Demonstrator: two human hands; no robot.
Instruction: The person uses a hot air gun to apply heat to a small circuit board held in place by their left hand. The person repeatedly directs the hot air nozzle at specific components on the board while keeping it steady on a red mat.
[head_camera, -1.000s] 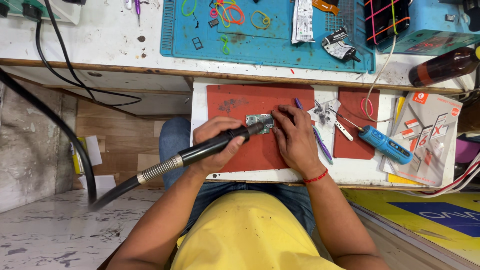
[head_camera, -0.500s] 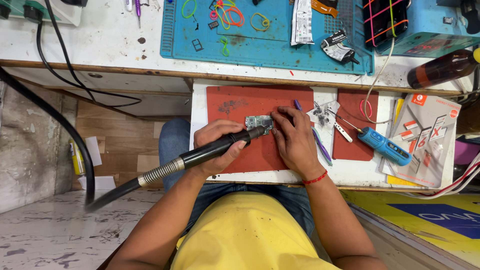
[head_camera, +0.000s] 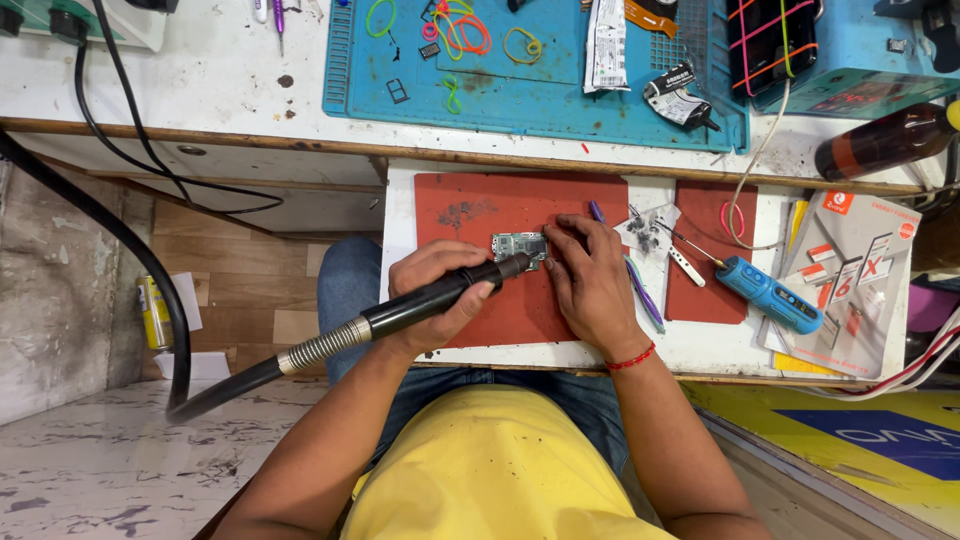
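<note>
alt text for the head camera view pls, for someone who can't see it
Seen from above, a seated person's left hand grips a black hot-air wand aimed at a small circuit board on a red mat, while the right hand steadies the board. A blue screwdriver lies to the right, and a blue work mat with coloured rubber bands sits behind.

Bright, even light falls from above, with no hard shadows — only soft, short ones under the left hand and right hand on the red mat. The white tabletop looks nearly washed out, and the brown bottle carries a small glare streak. Focus is sharp across the middle; the wide lens bends the straight edges near the borders — the corners look slightly stretched and softer.
</note>
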